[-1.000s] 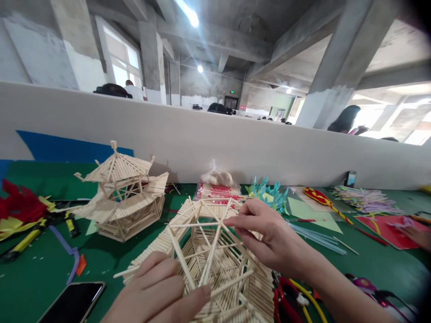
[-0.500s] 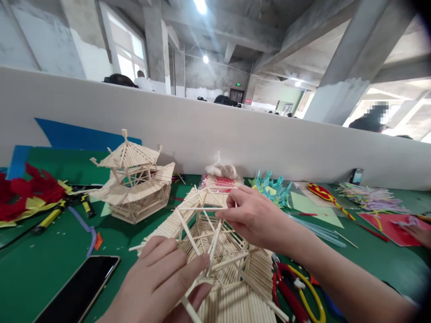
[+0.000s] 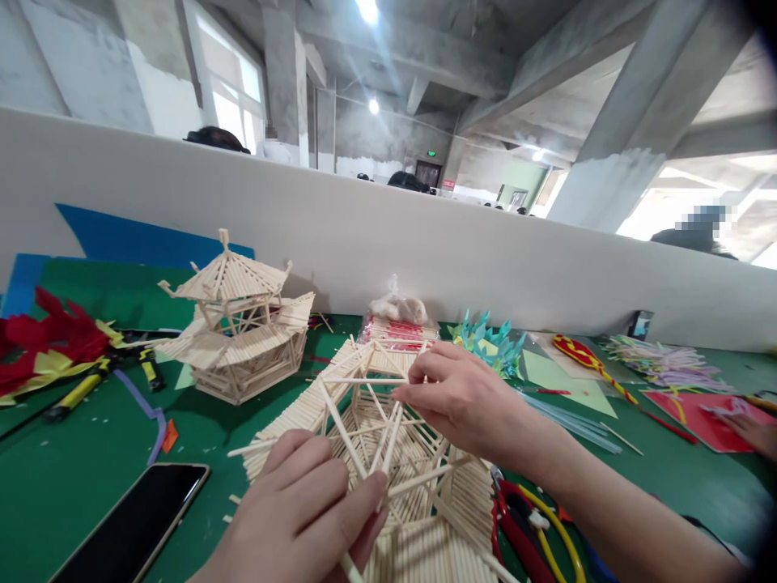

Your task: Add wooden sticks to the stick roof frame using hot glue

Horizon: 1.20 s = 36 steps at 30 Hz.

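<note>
1. At bottom centre, with left hand (image 3: 309,502): thumb and forefinger drawn together, pinching near ends of sticks (image 3: 388,441) at the top of the frame; exact contact part-hidden behind the knuckles.
2. Just left of that hand, lying dark-screened: phone (image 3: 130,526). At lower right, beside the frame: tools (image 3: 520,534) with red and yellow handles.
3. At centre, under and between both hands, on the green table (image 3: 78,470): frame (image 3: 425,476), open lattice on top, slatted panels sloping outward.
4. With right hand (image 3: 473,397), reaching over the frame from the right: fingertips closed, pinching far ends of the same sticks where several meet; stick under the fingertips partly covered.
5. Step in hand, as judged: lining up and seating top sticks at the joint. For the next move, likely needed: steady near end, light pressure at far end, no push down on the lattice.
6. Farther back, left: two-tiered pagoda (image 3: 243,336), standing upright, apart from the frame; red flower (image 3: 57,336) beyond the phone.
7. Behind the frame: bag (image 3: 401,324) of sticks; to its right, teal paper (image 3: 494,344).
8. At far right, resting on red card (image 3: 685,429): another person's hand (image 3: 753,429).
9. At back: white partition (image 3: 425,259), with heads showing above.
</note>
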{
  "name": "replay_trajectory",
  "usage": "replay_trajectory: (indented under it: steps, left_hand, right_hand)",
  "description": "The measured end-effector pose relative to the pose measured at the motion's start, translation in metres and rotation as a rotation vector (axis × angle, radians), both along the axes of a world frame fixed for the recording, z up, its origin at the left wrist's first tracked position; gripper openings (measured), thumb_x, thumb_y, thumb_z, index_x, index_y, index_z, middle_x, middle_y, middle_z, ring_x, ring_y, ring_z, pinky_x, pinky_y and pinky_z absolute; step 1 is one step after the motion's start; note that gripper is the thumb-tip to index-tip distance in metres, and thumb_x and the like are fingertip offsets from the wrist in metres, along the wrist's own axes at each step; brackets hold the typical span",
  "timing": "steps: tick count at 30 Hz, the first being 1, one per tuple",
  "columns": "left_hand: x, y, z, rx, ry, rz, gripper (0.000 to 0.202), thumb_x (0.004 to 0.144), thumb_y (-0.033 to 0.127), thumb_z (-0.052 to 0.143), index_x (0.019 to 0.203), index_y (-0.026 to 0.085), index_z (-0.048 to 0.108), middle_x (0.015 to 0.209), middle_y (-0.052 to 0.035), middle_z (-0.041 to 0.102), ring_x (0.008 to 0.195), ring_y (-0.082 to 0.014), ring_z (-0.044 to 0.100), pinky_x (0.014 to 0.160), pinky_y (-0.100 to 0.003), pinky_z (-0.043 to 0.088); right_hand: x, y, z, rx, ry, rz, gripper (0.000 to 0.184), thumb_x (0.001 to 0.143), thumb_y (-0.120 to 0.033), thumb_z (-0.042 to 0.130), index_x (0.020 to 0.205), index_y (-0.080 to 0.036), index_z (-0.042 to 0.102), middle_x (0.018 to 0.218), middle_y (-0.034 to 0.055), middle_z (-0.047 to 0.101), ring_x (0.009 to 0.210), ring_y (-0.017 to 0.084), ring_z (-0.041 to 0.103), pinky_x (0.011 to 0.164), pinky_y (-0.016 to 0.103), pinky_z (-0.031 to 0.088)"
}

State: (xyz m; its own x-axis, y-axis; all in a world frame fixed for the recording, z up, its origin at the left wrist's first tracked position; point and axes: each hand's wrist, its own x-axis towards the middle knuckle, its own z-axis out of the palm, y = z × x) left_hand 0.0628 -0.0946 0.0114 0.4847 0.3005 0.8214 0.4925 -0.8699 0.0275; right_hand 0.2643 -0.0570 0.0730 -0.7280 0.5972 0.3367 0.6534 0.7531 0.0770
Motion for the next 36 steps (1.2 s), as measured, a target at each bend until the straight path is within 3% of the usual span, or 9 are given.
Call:
replay_trajectory:
  steps: [10, 18, 30, 36]
  left_hand:
    - [-0.0014, 0.0018, -0.0002, 0.024, 0.041, 0.013, 0.019, 0.079, 0.01, 0.047, 0.091, 0.02, 0.059, 0.056, 0.0016, 0.057, 0.057, -0.0158, 0.049, 0.056, -0.032, 0.036]
    - [-0.0029, 0.0006, 0.0008, 0.023, 0.09, -0.006, 0.02, 0.077, 0.008, 0.049, 0.093, 0.016, 0.058, 0.055, 0.0008, 0.055, 0.055, -0.0161, 0.045, 0.054, -0.031, 0.034]
    - [-0.0032, 0.001, 0.0019, 0.023, 0.083, 0.004, 0.023, 0.075, 0.009, 0.05, 0.095, 0.02, 0.057, 0.054, 0.0018, 0.055, 0.053, -0.0155, 0.045, 0.053, -0.03, 0.034]
    - [-0.0098, -0.0062, 0.0078, -0.082, 0.129, 0.05, 0.029, 0.075, 0.015, 0.056, 0.104, 0.019, 0.051, 0.061, 0.0004, 0.057, 0.059, -0.0176, 0.049, 0.059, -0.033, 0.038]
  right_hand:
    - [0.0001, 0.0009, -0.0021, -0.009, 0.023, -0.006, 0.021, 0.083, -0.015, 0.049, 0.091, -0.02, 0.067, 0.079, 0.003, 0.06, 0.074, 0.015, 0.044, 0.068, 0.029, 0.035]
    - [0.0006, 0.0019, -0.002, -0.013, 0.035, -0.007, 0.021, 0.083, -0.015, 0.049, 0.091, -0.021, 0.067, 0.078, 0.0028, 0.06, 0.074, 0.015, 0.044, 0.07, 0.029, 0.036]
    - [0.0003, -0.0001, -0.0012, -0.03, 0.041, -0.008, 0.021, 0.083, -0.014, 0.049, 0.09, -0.02, 0.068, 0.079, 0.0037, 0.06, 0.075, 0.016, 0.045, 0.069, 0.03, 0.036]
    - [0.0023, -0.0036, 0.0002, -0.054, 0.057, -0.01, 0.027, 0.08, -0.01, 0.047, 0.098, -0.02, 0.065, 0.081, 0.0045, 0.06, 0.077, 0.016, 0.046, 0.071, 0.031, 0.038]
